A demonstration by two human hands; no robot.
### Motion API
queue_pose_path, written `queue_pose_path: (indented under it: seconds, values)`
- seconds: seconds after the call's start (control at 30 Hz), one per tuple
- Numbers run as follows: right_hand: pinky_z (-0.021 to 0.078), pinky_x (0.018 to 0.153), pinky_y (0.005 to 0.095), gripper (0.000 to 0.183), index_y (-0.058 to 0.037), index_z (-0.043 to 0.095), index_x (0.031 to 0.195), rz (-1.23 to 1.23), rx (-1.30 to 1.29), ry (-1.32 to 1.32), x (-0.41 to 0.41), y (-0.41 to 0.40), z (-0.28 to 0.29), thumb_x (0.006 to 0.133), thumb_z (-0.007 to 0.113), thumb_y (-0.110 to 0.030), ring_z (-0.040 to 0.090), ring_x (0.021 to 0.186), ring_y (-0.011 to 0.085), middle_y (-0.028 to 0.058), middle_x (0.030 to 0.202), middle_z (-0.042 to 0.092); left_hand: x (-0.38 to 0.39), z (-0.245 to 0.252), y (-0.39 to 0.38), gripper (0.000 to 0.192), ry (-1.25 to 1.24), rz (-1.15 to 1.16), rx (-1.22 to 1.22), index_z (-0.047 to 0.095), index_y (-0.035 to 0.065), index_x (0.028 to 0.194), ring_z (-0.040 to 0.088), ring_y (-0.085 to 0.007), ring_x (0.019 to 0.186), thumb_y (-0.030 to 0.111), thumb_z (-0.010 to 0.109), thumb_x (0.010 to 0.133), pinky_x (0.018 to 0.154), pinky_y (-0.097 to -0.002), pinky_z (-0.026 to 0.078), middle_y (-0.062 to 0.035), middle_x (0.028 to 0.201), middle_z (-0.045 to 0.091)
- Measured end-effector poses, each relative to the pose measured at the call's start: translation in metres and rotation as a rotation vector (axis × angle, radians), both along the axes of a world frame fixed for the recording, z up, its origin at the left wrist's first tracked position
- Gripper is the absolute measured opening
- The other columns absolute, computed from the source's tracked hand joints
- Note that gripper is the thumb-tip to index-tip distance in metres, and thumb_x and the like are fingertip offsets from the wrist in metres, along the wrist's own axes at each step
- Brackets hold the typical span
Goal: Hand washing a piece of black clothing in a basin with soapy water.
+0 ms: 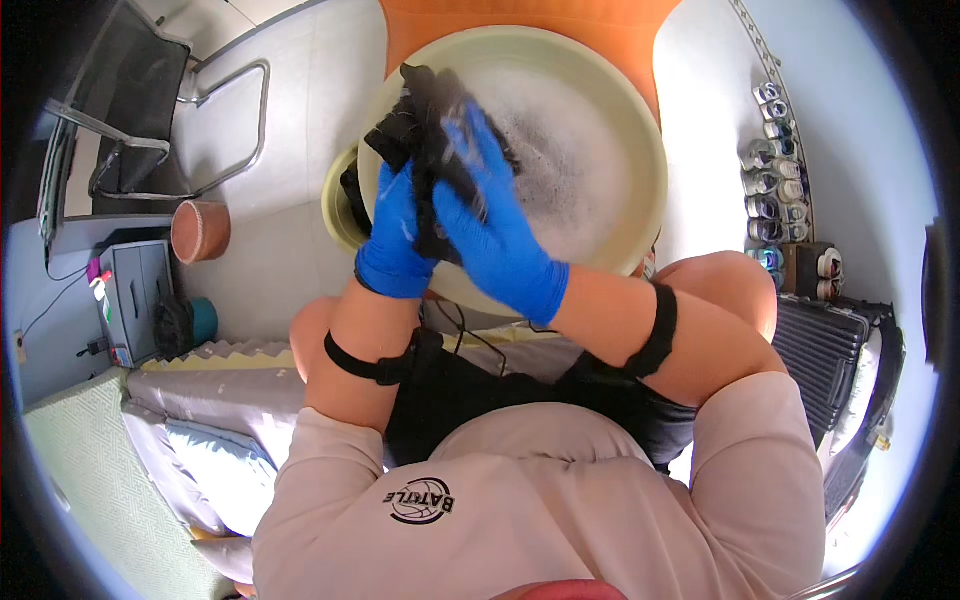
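Note:
A wet black cloth (431, 112) is bunched between my two hands over the left part of a large pale-yellow basin (645, 187). My left hand (397, 232), in a blue rubber glove, grips the cloth from the left. My right hand (495, 217), gloved the same way and slightly blurred, presses against the cloth's right side with its fingers extended. White suds cling to the gloves and cloth. Cloudy, sudsy water (555, 150) fills the basin. Part of the cloth is hidden behind my right hand.
The basin stands on an orange surface (525, 11). Beside its left rim is a smaller yellow-green container (334, 199) with dark cloth inside. A metal-framed chair (262, 112) and a brown pot (201, 231) stand at left. Shoes (765, 180) line the right wall near a black suitcase (817, 360).

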State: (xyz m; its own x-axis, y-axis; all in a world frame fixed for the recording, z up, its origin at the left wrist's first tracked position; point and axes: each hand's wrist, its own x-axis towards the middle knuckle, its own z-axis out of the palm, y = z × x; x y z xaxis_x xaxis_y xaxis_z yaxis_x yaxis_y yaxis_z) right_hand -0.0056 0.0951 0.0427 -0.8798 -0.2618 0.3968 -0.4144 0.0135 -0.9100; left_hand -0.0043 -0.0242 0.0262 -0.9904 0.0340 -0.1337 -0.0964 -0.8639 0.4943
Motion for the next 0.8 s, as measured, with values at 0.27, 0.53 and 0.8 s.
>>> queue_pose_path:
  seconds: [0.27, 0.53, 0.8]
  values:
    - [0.0391, 0.106, 0.0362, 0.042, 0.0036, 0.048, 0.135, -0.062, 0.029, -0.025, 0.004, -0.002, -0.001, 0.097, 0.052, -0.012, 0.051, 0.122, 0.0259, 0.0234, 0.132, 0.054, 0.002, -0.021, -0.006, 0.052, 0.038, 0.028, -0.030, 0.042, 0.0050, 0.143, 0.055, -0.0285, 0.121, 0.022, 0.057, 0.097, 0.102, -0.0411, 0.047, -0.0146, 0.135, 0.054]
    - [0.0477, 0.095, 0.0373, 0.032, 0.0028, 0.054, 0.125, 0.067, -0.453, -0.473, -0.039, -0.003, -0.004, 0.097, 0.052, -0.013, 0.060, 0.103, 0.0252, 0.0191, 0.115, 0.062, 0.004, 0.004, 0.019, 0.043, -0.076, 0.036, -0.194, 0.047, 0.0024, 0.138, 0.060, -0.0230, 0.112, 0.007, 0.058, 0.096, 0.096, -0.0371, 0.051, -0.0123, 0.127, 0.059]
    - [0.0471, 0.096, 0.0442, 0.039, 0.0022, 0.055, 0.128, 0.001, -0.309, -0.397, -0.056, 0.015, 0.007, 0.091, 0.057, -0.012, 0.058, 0.113, 0.0394, 0.0287, 0.124, 0.057, 0.017, 0.012, 0.040, 0.049, -0.074, 0.130, -0.359, 0.044, 0.0041, 0.141, 0.058, -0.0266, 0.116, 0.021, 0.059, 0.098, 0.097, -0.0385, 0.051, -0.0130, 0.133, 0.056]
